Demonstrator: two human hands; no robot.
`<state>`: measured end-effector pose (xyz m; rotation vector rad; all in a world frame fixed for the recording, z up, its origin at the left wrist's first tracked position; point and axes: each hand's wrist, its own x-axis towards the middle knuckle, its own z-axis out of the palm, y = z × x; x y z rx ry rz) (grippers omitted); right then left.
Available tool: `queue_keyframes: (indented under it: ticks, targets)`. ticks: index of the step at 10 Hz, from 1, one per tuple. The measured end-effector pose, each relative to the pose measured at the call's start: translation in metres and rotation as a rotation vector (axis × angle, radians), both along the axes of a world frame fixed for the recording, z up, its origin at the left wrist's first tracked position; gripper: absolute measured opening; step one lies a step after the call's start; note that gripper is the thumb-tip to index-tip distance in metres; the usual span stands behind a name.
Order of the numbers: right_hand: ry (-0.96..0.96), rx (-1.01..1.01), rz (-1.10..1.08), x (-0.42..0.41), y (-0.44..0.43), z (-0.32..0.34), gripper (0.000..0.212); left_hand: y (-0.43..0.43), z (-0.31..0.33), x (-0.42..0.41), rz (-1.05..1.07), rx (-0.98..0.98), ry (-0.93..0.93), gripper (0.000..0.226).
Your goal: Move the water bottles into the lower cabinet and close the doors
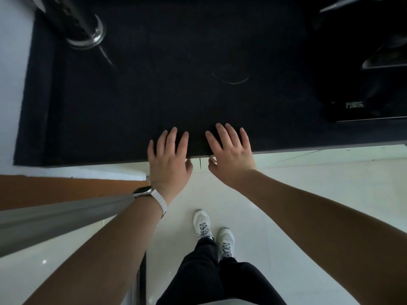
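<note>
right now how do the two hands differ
The left hand has a white-strapped watch at its wrist; the right hand has a bare wrist. The left hand sits nearer the orange panel, the right hand nearer the dark appliance at the countertop's far right. Both are open, fingers spread over the front edge of the black countertop, holding nothing.

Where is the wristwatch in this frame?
In the head view, the wristwatch is on the left hand wrist, left of centre, just below the black countertop front edge.
</note>
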<state>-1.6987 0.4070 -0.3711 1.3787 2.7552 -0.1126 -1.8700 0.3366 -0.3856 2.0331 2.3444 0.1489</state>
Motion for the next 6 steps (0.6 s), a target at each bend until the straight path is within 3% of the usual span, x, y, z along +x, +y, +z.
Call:
queue_keyframes:
  ticks: [3, 6]
  targets:
    - [-0.054, -0.056, 0.013, 0.015, 0.006, 0.069, 0.06, -0.002, 0.066, -0.01, -0.046, -0.029, -0.051, 0.062]
    - [0.038, 0.124, 0.11, 0.052, 0.027, 0.17, 0.059, 0.0, 0.159, 0.015, -0.052, 0.117, 0.039, 0.06]
